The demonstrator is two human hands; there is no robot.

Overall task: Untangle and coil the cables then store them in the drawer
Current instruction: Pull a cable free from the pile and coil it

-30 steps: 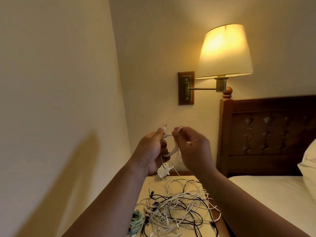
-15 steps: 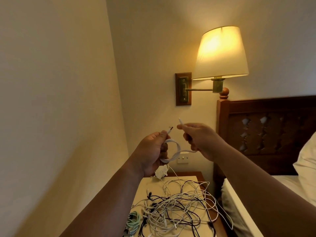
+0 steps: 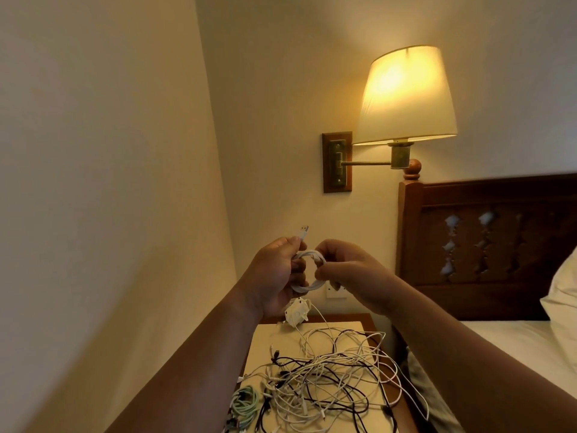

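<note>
Both hands are raised above the nightstand and hold a small coil of white cable (image 3: 309,285). My left hand (image 3: 274,276) grips the coil's left side, and a USB plug (image 3: 303,232) sticks up past its thumb. My right hand (image 3: 346,270) pinches the coil's right side with curled fingers. Below them a tangled pile of white and black cables (image 3: 324,376) lies on the nightstand (image 3: 359,326). A white charger block (image 3: 296,312) sits at the pile's far end. A coiled mint-green cable (image 3: 245,404) lies at the near left. No drawer is in view.
A lit wall lamp (image 3: 406,95) hangs on a swing arm above the nightstand. A dark wooden headboard (image 3: 487,245) and a bed with white sheets (image 3: 512,345) stand to the right. A wall runs close on the left. A wall socket (image 3: 335,290) shows behind my hands.
My right hand has come back to the left hand and laid the cable's free end onto the coil. Half a second ago it held that end out to the right.
</note>
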